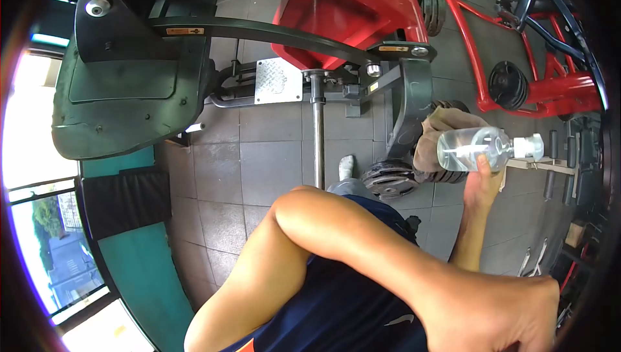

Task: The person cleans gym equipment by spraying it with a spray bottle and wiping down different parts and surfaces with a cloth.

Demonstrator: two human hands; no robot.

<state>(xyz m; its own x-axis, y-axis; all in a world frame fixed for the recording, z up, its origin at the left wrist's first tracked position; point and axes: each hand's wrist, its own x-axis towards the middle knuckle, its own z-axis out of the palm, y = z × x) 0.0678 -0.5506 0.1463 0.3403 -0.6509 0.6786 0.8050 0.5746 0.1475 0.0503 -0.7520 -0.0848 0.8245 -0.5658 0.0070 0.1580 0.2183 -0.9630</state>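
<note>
My right hand (482,181) is closed around a clear spray bottle (469,149) with a white translucent top, its thumb pressed on the side. The bottle lies almost level, top to the right, and holds clear liquid. Against its far side bunches a brown cloth (446,121), apparently in the same grip. My left arm crosses in front of my body. At the lower right, my left hand (498,307) shows its back, with the fingers bent down and partly cut off by the frame edge. Whatever it may hold is hidden.
A red and black gym machine (349,12) with a dark green pad (123,106) stands ahead. A metal bar (318,132) points toward me. Weight plates (391,177) sit low beside the bottle, and another red machine (556,93) stands right. Windows (55,242) line the left.
</note>
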